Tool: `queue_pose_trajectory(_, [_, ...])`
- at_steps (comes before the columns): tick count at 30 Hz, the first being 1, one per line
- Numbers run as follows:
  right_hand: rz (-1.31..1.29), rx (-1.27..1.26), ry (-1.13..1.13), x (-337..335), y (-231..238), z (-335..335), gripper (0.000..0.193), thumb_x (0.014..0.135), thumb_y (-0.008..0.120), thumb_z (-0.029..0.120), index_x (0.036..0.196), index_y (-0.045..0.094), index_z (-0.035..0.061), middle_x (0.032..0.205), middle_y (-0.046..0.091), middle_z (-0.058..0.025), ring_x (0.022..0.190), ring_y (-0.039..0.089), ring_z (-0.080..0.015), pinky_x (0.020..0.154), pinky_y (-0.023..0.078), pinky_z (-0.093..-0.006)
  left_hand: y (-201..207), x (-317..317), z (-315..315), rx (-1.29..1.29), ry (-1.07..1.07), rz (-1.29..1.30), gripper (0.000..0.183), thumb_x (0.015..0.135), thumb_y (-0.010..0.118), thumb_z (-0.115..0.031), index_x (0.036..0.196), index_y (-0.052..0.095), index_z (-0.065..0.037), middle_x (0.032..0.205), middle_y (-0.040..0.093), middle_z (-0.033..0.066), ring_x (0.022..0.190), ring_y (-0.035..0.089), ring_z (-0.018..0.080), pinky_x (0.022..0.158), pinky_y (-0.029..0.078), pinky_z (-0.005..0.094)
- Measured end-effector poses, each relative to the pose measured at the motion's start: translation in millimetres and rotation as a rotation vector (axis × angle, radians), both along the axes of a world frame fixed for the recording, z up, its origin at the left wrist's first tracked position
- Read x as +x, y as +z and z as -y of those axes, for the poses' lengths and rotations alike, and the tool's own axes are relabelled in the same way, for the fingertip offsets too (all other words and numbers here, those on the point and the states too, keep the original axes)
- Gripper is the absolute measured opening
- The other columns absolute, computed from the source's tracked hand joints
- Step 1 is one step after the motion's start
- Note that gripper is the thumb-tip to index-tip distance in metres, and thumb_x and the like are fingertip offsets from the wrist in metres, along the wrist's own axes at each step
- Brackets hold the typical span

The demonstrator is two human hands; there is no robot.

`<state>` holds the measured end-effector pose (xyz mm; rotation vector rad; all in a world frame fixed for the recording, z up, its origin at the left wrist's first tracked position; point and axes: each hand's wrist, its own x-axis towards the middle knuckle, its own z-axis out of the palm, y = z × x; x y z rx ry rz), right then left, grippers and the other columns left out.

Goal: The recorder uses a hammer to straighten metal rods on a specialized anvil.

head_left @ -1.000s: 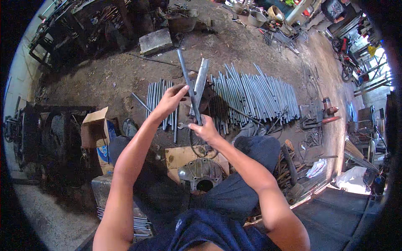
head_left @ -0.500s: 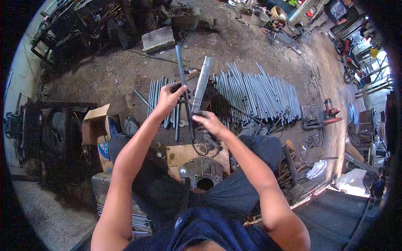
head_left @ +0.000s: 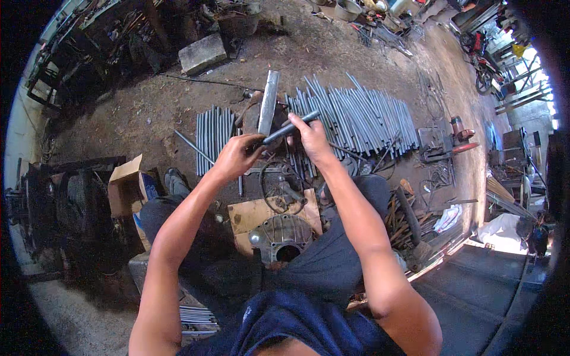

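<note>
A grey metal rod (head_left: 292, 127) slants between my two hands, its right end higher in the picture and farther off. My left hand (head_left: 238, 155) is closed round the rod's near end, with the fingers partly hidden. Near the other end, my right hand (head_left: 313, 140) grips it with the thumb laid along the top. Just beyond the rod stands a flat, shiny metal bar (head_left: 270, 102), its lower end behind the rod and my left hand. Rows of similar rods lie on the ground, a small group (head_left: 212, 133) at left and a large one (head_left: 362, 115) at right.
Between my legs a round-holed metal housing (head_left: 282, 234) rests on cardboard (head_left: 243, 216). An open carton (head_left: 127, 187) stands at left. Farther off lies a concrete block (head_left: 202, 54). A red-and-dark machine (head_left: 460, 136) stands at right, and a cable (head_left: 267, 193) loops before me.
The rod has swung from nearly upright to a slant across my front. My right hand has moved up and taken hold of its far part. The whole view has shifted slightly.
</note>
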<state>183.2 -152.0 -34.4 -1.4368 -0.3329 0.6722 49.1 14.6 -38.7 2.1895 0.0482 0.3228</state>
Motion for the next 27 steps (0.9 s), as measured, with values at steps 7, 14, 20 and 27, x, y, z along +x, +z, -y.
queue_pose_trajectory(7, [-0.073, 0.038, -0.059, 5, -6, 2, 0.026, 0.086, 0.061, 0.025, 0.078, 0.065, -0.0002, 0.066, 0.061, -0.0042, 0.051, 0.055, -0.0117, 0.047, 0.045, -0.0245, 1, -15, -31, 0.169, -0.086, -0.697, 0.047, 0.088, 0.057, -0.041, 0.1, 0.06, 0.003, 0.068, 0.057, 0.0185, 0.062, 0.054, 0.0227, 0.058, 0.041, 0.0373])
queue_pose_trajectory(14, [-0.328, 0.159, -0.048, 25, -8, -11, 0.02, 0.084, 0.064, 0.026, 0.08, 0.06, 0.0063, 0.072, 0.061, -0.0035, 0.058, 0.058, -0.0139, 0.055, 0.047, -0.0285, -15, -19, -47, 0.219, 0.13, -0.423, 0.043, 0.089, 0.052, -0.041, 0.087, 0.061, 0.001, 0.064, 0.055, 0.023, 0.063, 0.055, 0.0403, 0.059, 0.042, 0.0463])
queue_pose_trajectory(20, [-0.12, -0.191, 0.033, 21, -83, -9, 0.02, 0.081, 0.064, 0.018, 0.084, 0.065, -0.0012, 0.071, 0.063, -0.0048, 0.058, 0.058, -0.0128, 0.053, 0.044, -0.0283, -55, -17, -62, 0.16, 0.343, -0.428, 0.051, 0.088, 0.051, -0.045, 0.079, 0.059, 0.005, 0.068, 0.057, 0.0272, 0.069, 0.057, 0.0439, 0.062, 0.043, 0.0487])
queue_pose_trajectory(27, [0.297, -1.1, 0.497, -38, -206, 29, 0.044, 0.071, 0.063, 0.032, 0.093, 0.064, -0.0066, 0.097, 0.061, -0.0285, 0.095, 0.06, -0.0391, 0.083, 0.048, -0.0412, -111, -29, -77, 0.175, 0.413, -0.5, 0.056, 0.087, 0.052, -0.047, 0.071, 0.059, 0.006, 0.063, 0.055, 0.0253, 0.065, 0.057, 0.0414, 0.061, 0.042, 0.047])
